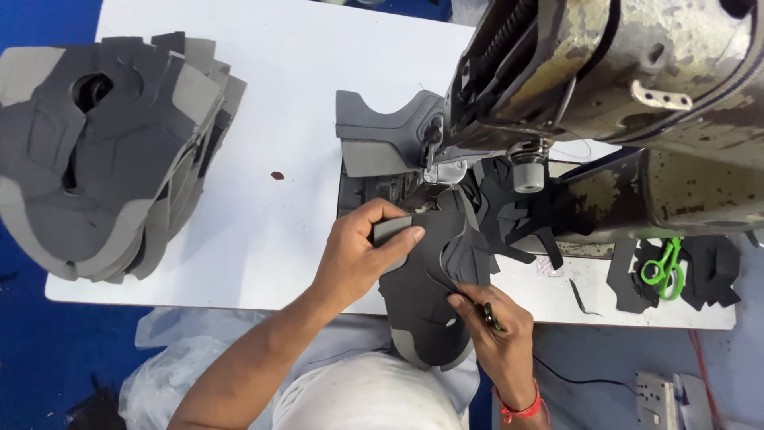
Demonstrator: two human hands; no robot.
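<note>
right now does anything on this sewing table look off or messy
Yes: black offcuts lie heaped around the sewing machine base, and the machine's paint is badly chipped. A small dark fleck sits on the white table.

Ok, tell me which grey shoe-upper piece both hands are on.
The dark grey piece at the table's near edge, under the left hand and right hand; the other lies behind the needle, untouched.
</note>
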